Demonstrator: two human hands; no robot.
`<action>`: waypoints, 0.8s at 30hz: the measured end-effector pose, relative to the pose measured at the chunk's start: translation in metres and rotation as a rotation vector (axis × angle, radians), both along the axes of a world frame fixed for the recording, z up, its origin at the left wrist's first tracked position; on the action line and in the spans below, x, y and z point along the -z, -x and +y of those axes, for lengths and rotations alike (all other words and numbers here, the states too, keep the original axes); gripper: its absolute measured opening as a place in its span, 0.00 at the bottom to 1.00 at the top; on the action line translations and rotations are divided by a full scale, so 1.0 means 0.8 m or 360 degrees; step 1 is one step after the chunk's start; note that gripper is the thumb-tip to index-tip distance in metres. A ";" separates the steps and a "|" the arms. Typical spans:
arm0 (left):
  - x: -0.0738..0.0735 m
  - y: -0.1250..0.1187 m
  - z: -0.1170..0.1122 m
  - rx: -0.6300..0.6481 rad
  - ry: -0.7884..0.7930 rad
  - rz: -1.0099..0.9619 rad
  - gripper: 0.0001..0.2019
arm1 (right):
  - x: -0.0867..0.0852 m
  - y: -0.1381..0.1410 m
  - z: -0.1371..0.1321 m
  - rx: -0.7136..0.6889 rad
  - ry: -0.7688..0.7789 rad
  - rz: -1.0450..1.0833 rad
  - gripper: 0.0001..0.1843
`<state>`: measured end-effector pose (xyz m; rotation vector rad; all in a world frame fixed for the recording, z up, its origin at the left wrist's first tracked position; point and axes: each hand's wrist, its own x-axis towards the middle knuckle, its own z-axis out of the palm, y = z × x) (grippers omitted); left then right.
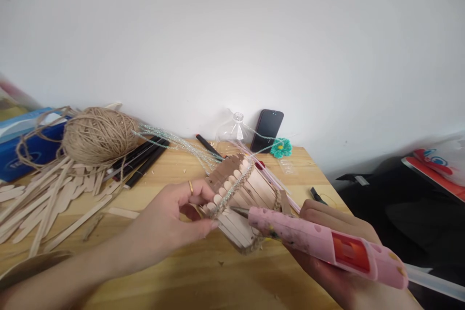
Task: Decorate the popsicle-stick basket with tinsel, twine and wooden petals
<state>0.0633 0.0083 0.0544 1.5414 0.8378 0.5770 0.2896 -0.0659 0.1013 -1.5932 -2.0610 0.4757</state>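
On my feed, the left hand (pixel 181 206) is partly closed, thumb below and fingers above, gripping the rim of a craft-stick basket (pixel 257 190). I see the right hand (pixel 336 217) wrapped round a pink hot glue gun (pixel 290 229); I cannot tell whether a finger presses its trigger. The basket is tilted between the hands, at the lower centre of the frame, its mouth toward the left. A twine braid with a glittery strand runs round its rim, just below the rounded stick ends. The gun's metal nozzle points left, close against the braid; whether it touches, I cannot make out. A translucent glue stick (pixel 434 281) juts from the gun's rear at lower right.

Just behind the basket I have glittery pipe cleaners (pixel 170 139) fanning across the desk (pixel 181 271), and a black marker (pixel 208 145) with an orange-red end. Beyond, at the centre, a clear plastic bottle (pixel 236 131) stands near a smartphone (pixel 267 131) leaning against the wall (pixel 232 34), a teal flower (pixel 281 147) beside it. Over at the left lie loose craft sticks (pixel 54 198), more dark markers (pixel 145 165), a ball of jute twine (pixel 96 136) and a blue tissue box (pixel 31 152).
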 end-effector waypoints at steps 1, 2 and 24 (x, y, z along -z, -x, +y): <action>0.000 0.000 0.000 -0.0003 -0.0005 -0.0002 0.02 | 0.000 0.000 0.000 0.0001 -0.0001 0.0019 0.09; 0.001 0.001 0.000 -0.0005 -0.0006 -0.0006 0.03 | 0.000 0.000 0.000 0.0004 -0.0003 0.0033 0.08; -0.003 -0.001 0.000 -0.0004 0.0070 -0.0041 0.03 | 0.001 -0.005 0.001 -0.0097 -0.0040 0.0114 0.13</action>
